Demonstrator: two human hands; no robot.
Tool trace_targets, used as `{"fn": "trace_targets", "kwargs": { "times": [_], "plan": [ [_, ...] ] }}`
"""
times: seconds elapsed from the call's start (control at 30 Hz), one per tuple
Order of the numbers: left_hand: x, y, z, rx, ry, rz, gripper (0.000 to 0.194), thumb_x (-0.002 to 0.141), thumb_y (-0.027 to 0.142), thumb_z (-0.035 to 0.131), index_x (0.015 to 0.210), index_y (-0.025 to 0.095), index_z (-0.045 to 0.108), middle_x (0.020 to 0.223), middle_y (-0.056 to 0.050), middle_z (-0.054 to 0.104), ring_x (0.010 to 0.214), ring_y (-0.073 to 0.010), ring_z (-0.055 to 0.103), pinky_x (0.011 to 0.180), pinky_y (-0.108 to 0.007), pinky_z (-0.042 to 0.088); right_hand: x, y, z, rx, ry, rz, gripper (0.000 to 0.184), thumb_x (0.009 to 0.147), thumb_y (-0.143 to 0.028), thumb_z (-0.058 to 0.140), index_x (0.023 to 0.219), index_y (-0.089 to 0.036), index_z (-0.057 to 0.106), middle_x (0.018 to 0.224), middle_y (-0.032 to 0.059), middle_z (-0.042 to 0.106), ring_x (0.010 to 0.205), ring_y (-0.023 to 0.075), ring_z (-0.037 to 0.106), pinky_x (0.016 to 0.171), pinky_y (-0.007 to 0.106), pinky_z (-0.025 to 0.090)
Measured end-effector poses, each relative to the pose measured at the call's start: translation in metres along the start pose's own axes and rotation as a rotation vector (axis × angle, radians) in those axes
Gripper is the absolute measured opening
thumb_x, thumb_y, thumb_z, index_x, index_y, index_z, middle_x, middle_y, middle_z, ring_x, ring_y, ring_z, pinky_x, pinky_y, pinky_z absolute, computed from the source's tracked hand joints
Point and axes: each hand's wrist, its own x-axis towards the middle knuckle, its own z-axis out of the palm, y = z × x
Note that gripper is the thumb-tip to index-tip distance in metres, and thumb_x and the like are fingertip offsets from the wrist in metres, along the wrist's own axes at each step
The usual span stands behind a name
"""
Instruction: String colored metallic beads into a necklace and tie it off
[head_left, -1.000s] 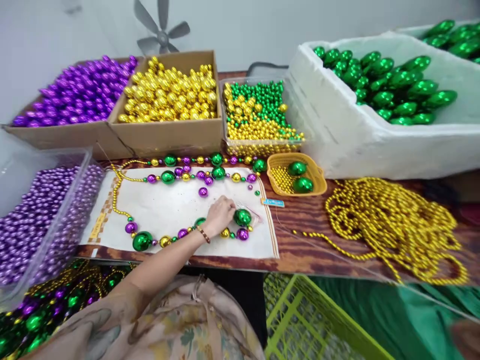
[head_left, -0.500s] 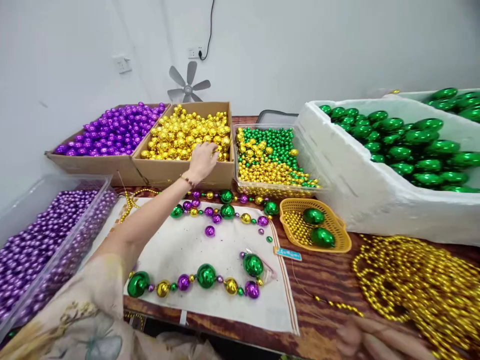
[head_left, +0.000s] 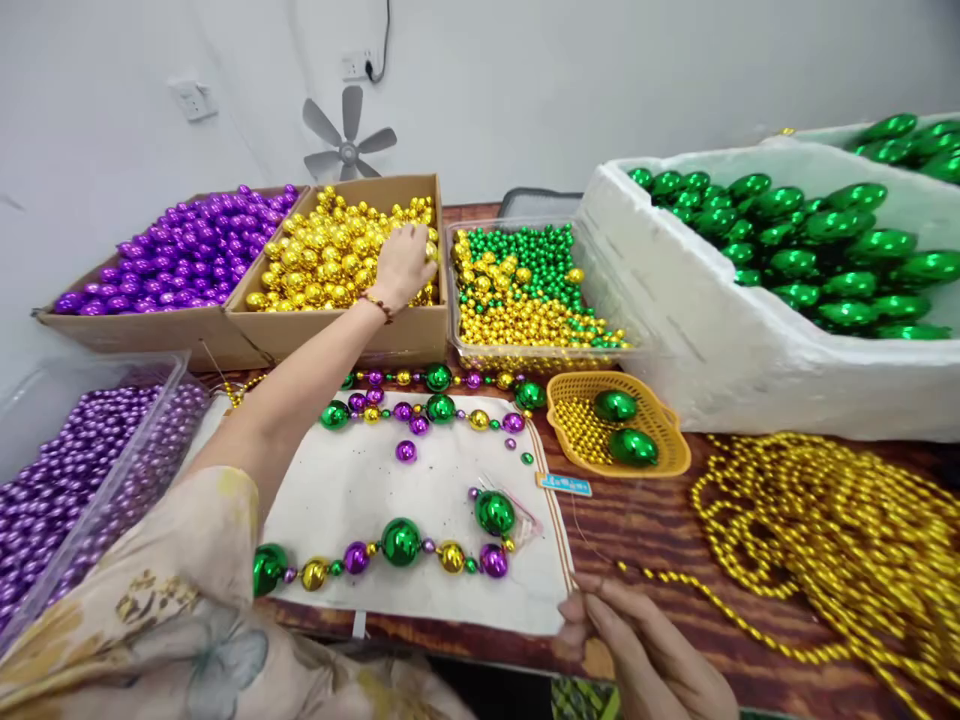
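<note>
Left hand (head_left: 405,265) reaches into one gold-bead box (head_left: 420,335).

Wearer's garment (head_left: 120,645): pale cream to beige, loose, printed all over with flowers. Large blue-grey bloom (head_left: 229,645) with soft petals, low on the front; small brown sprig (head_left: 150,597) near it; mustard-yellow washes, watercolour-like, scattered about. Left sleeve (head_left: 217,525) short and wide, ending about the elbow, yellow tint by the hem. Bracelet (head_left: 379,306) on the left wrist: dark reddish-brown beads, single strand (finer detail too small to read). Both hands bare.
</note>
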Motion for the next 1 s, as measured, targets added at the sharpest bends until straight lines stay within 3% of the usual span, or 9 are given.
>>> {"fn": "trace_targets", "kwargs": {
  "times": [0.07, 0.13, 0.27, 0.4, 0.53, 0.7, 0.87, 1.0],
  "plan": [
    [-0.023, 0.012, -0.014, -0.237, 0.063, -0.022, 0.038, 0.080, 0.009, 0.067, 0.117, 0.016, 0.063, 0.120, -0.014, 0.062, 0.118, -0.0294, 0.055, 0.102, -0.043, 0.042, -0.001, 0.001, 0.009, 0.016, -0.014, -0.045, 0.014, 0.086, -0.031, 0.075, 0.095, -0.022, 0.081, 0.075, 0.0066, 0.073, 0.058, 0.0177, 0.070, 0.052, 0.024, 0.060],
    [-0.059, 0.028, -0.031, -0.464, 0.048, -0.050, 0.036, 0.079, 0.011, 0.066, 0.115, 0.020, 0.066, 0.114, -0.008, 0.065, 0.109, -0.0243, 0.059, 0.094, -0.038, 0.048, -0.002, 0.002, 0.017, 0.038, -0.030, -0.109, 0.015, 0.089, -0.028, 0.072, 0.100, -0.023, 0.080, 0.077, 0.0058, 0.074, 0.060, 0.0168, 0.070, 0.052, 0.023, 0.060],
    [-0.148, 0.055, -0.052, -0.897, -0.227, -0.296, 0.021, 0.080, 0.019, 0.069, 0.101, 0.021, 0.069, 0.091, -0.002, 0.067, 0.080, -0.0147, 0.065, 0.069, -0.026, 0.051, -0.006, 0.004, 0.024, 0.052, 0.020, -0.171, 0.016, 0.091, -0.022, 0.069, 0.104, -0.024, 0.079, 0.080, 0.0037, 0.075, 0.063, 0.0140, 0.070, 0.055, 0.022, 0.059],
    [-0.228, 0.073, -0.047, -1.280, -0.385, -0.684, 0.014, 0.087, 0.030, 0.068, 0.094, 0.020, 0.063, 0.088, -0.002, 0.068, 0.069, -0.0114, 0.067, 0.061, -0.023, 0.052, -0.016, 0.007, 0.023, 0.034, 0.098, -0.183, 0.010, 0.088, -0.020, 0.073, 0.096, -0.022, 0.079, 0.080, 0.0026, 0.075, 0.062, 0.0130, 0.070, 0.058, 0.023, 0.061],
    [-0.280, 0.086, -0.037, -1.593, -0.472, -0.961, 0.015, 0.086, 0.024, 0.072, 0.096, 0.018, 0.063, 0.084, -0.003, 0.070, 0.075, -0.0161, 0.072, 0.075, -0.032, 0.058, -0.026, 0.018, 0.028, -0.034, 0.123, -0.142, 0.012, 0.086, -0.020, 0.076, 0.097, -0.021, 0.079, 0.078, 0.0020, 0.075, 0.058, 0.0112, 0.069, 0.057, 0.022, 0.060],
    [-0.304, 0.105, -0.027, -1.888, -0.427, -1.118, 0.011, 0.084, 0.007, 0.067, 0.095, 0.009, 0.070, 0.089, -0.010, 0.074, 0.089, -0.0185, 0.073, 0.101, -0.039, 0.052, -0.030, 0.034, 0.041, -0.126, -0.012, -0.062, 0.020, 0.086, -0.027, 0.074, 0.103, -0.018, 0.078, 0.082, 0.0048, 0.077, 0.063, 0.0147, 0.071, 0.057, 0.025, 0.062],
    [-0.302, 0.119, -0.013, -2.013, -0.360, -1.151, 0.004, 0.086, 0.007, 0.067, 0.088, 0.009, 0.070, 0.091, -0.010, 0.073, 0.093, -0.0202, 0.074, 0.106, -0.043, 0.049, -0.029, 0.042, 0.050, -0.159, -0.045, -0.083, 0.015, 0.087, -0.028, 0.072, 0.097, -0.018, 0.077, 0.079, 0.0048, 0.076, 0.061, 0.0152, 0.072, 0.056, 0.023, 0.061],
    [-0.293, 0.110, -0.012, -2.000, -0.238, -1.190, 0.009, 0.089, 0.015, 0.068, 0.098, 0.016, 0.068, 0.096, -0.007, 0.073, 0.096, -0.0240, 0.074, 0.104, -0.049, 0.050, -0.029, 0.043, 0.052, -0.191, -0.115, -0.079, 0.017, 0.091, -0.029, 0.066, 0.099, -0.017, 0.076, 0.069, 0.0016, 0.072, 0.054, 0.0135, 0.068, 0.051, 0.021, 0.057]
  ]
}}
